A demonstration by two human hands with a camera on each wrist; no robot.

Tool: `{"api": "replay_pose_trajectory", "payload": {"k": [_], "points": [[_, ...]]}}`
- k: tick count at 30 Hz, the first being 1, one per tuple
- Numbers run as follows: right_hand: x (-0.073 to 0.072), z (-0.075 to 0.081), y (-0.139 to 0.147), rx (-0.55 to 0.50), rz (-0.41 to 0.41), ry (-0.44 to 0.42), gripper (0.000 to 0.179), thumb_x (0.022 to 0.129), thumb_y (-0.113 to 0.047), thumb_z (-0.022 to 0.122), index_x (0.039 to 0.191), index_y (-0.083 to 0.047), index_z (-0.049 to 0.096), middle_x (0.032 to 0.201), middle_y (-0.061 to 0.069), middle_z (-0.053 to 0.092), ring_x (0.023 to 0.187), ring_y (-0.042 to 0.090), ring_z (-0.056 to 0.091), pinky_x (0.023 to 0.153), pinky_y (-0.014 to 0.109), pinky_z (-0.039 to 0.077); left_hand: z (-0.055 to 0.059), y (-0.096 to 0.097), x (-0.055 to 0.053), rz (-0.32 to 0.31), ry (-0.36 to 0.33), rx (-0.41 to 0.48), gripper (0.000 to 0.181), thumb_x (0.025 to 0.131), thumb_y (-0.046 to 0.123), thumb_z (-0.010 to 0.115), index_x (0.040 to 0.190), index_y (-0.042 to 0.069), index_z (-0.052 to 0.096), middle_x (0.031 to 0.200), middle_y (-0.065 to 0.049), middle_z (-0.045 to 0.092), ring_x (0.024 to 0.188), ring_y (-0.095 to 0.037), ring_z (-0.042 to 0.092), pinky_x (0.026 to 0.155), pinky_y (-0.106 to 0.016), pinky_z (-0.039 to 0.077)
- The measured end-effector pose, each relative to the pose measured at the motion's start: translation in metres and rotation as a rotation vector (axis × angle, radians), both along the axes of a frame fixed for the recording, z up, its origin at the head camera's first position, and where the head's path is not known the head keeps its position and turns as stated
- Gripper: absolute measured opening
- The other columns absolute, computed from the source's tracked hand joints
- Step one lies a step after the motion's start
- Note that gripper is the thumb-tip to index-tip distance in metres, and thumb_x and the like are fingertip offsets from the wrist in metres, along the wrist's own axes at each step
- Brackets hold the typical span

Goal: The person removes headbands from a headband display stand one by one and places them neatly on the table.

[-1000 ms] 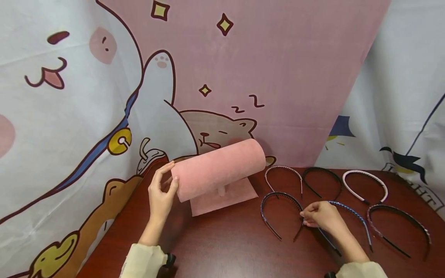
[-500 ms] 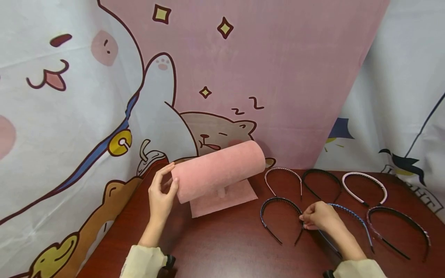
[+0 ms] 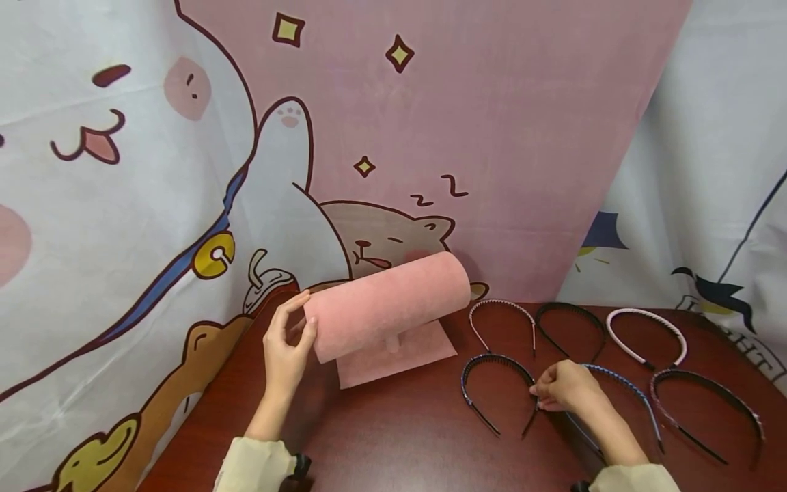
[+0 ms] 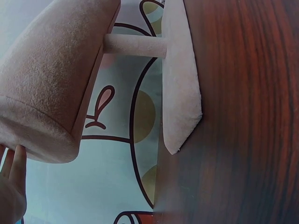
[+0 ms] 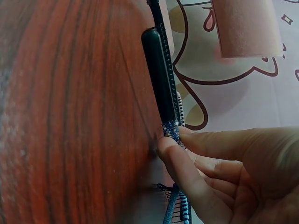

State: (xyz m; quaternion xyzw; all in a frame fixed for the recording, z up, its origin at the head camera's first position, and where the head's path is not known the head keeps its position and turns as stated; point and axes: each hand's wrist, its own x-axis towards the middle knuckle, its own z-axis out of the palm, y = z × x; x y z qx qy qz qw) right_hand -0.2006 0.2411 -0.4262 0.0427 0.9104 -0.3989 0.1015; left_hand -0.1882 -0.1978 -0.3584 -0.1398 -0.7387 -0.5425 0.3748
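A pink plush headband stand [image 3: 387, 304] has a thick roll on a short post above a flat square base [image 4: 180, 88]. My left hand [image 3: 287, 348] holds the roll's left end, thumb at the front edge and fingertips at the upper edge. In the left wrist view, fingers [image 4: 17, 170] touch the end of the roll. My right hand [image 3: 568, 387] pinches one arm of a dark blue, toothed headband [image 3: 494, 359] between thumb and fingertips. Close up, that headband shows a speckled blue section [image 5: 170, 129] beside the pinch and a smooth dark tip.
A blue headband [image 3: 627, 383] lies partly under my right hand. Farther back lie a thin pale headband [image 3: 501, 302], a black one [image 3: 572, 307] and a white one [image 3: 645, 314]. A dark reddish headband [image 3: 707, 379] is at the right. Printed cloth [image 3: 522, 137] hangs behind the brown table [image 3: 399, 437].
The head view has tilted slightly, so everything sits a little lower in it. Both hands keep their holds on the stand and the headband.
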Motion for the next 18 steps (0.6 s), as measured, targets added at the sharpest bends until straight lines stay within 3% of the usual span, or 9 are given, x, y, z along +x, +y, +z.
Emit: {"api": "replay_pose_trajectory", "payload": {"k": [9, 18], "points": [[0.0044, -0.0041, 0.0011, -0.017, -0.023, 0.010, 0.010, 0.083, -0.003, 0.074, 0.080, 0.005, 0.069, 0.067, 0.004, 0.070, 0.058, 0.010, 0.068, 0.056, 0.025, 0.060, -0.0011, 0.0008, -0.0013, -0.002, 0.002, -0.001, 0.036, 0.088, -0.005, 0.064, 0.124, -0.007, 0.062, 0.132, -0.020, 0.063, 0.124, -0.008, 0.058, 0.093, -0.012, 0.052], [0.0058, -0.0068, 0.0033, -0.047, -0.034, 0.005, 0.009, 0.083, -0.001, 0.074, 0.084, 0.007, 0.070, 0.068, 0.004, 0.069, 0.059, 0.011, 0.068, 0.056, 0.025, 0.060, -0.0015, 0.0012, -0.0039, -0.003, 0.016, -0.021, 0.036, 0.088, -0.005, 0.065, 0.124, -0.009, 0.061, 0.130, -0.021, 0.063, 0.123, -0.021, 0.061, 0.093, -0.012, 0.052]]}}
